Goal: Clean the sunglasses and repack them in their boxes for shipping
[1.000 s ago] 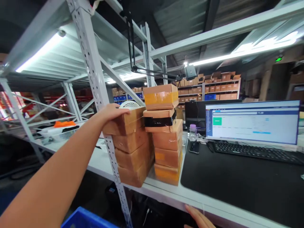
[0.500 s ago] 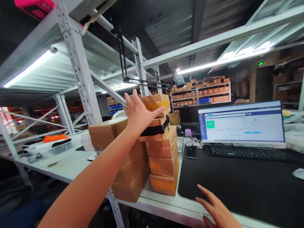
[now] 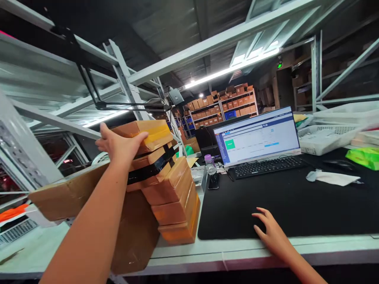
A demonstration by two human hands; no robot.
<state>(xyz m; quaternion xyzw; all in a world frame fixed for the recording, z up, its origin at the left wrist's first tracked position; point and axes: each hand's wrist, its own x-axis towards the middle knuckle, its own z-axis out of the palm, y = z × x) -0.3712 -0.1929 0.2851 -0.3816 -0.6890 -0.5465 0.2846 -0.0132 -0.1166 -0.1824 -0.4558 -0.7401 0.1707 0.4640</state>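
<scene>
My left hand (image 3: pixel 120 145) grips the top box (image 3: pixel 154 133), a brown carton with yellow tape, on the right stack of taped cardboard boxes (image 3: pixel 173 199). A carton wrapped in black tape (image 3: pixel 152 166) lies just under it. A second, nearer stack of boxes (image 3: pixel 130 232) stands to the left, partly behind my forearm. My right hand (image 3: pixel 271 230) rests flat, fingers spread, on the front edge of the black desk mat (image 3: pixel 310 205).
A monitor (image 3: pixel 256 136) and keyboard (image 3: pixel 266 166) stand behind the mat, with a phone (image 3: pixel 213 181) and a small bottle (image 3: pixel 209 165) beside the boxes. White baskets (image 3: pixel 324 138), a green bag (image 3: pixel 364 156) and crumpled paper (image 3: pixel 331 178) lie at right. A metal rack post (image 3: pixel 17 146) rises at left.
My left hand went from the left stack's top box to the right stack's top box and closed on it. My right hand came up and settled on the mat. The view swung right.
</scene>
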